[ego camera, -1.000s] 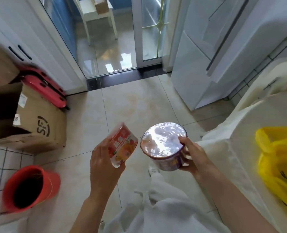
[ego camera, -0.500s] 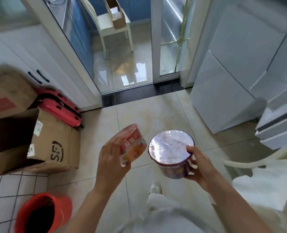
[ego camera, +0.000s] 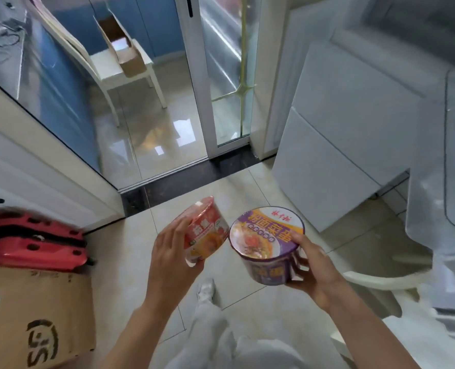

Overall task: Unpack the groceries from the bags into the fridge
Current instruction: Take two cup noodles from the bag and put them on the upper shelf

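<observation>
My left hand (ego camera: pixel 171 258) grips a red and orange instant-noodle cup (ego camera: pixel 207 231), tilted with its lid turned away to the upper left. My right hand (ego camera: pixel 318 272) holds a larger purple noodle cup (ego camera: pixel 267 242) from the right side and below, its printed lid facing me. The two cups sit side by side, almost touching, above the tiled floor. The white fridge (ego camera: pixel 359 123) stands at the right with its doors shut. No grocery bag is in sight.
A cardboard box (ego camera: pixel 38 319) and a red suitcase (ego camera: pixel 34 242) lie on the floor at the left. Ahead, a glass sliding door (ego camera: pixel 223 73) leads to a room with a white chair (ego camera: pixel 122 73). A white chair back (ego camera: pixel 380 278) curves at the right.
The view has swung up and to the right, so the fridge is closer and the yellow bag and red bucket are out of frame. Both cups stay in my hands; the purple lid now reads clearly.
</observation>
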